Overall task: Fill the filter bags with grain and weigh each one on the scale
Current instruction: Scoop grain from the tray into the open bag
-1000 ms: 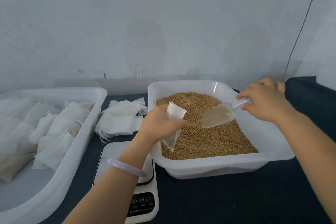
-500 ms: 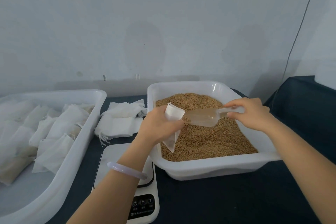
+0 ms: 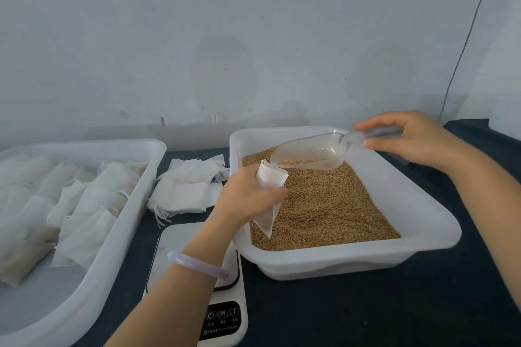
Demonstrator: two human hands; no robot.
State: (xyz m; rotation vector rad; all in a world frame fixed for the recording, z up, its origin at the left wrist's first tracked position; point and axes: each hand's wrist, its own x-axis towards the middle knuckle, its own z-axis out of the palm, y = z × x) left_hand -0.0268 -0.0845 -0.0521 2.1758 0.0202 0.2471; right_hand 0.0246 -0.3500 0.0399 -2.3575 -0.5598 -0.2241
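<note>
Left hand (image 3: 248,197): curled round a white filter bag (image 3: 272,177), mouth up, over the left side of the grain (image 3: 332,205).
Right hand (image 3: 414,141): pinching the handle of a clear scoop (image 3: 310,152), tipped just above the bag's mouth, a few kernels inside.
Tub (image 3: 417,205): white, holding the grain, under both hands.
Scale (image 3: 174,245): on the dark table (image 3: 366,313), just left of the tub, partly hidden by the left forearm.
Spare bags (image 3: 189,186): flat pile behind the scale.
Left tray (image 3: 84,146): filled bags (image 3: 84,205) lying inside.
</note>
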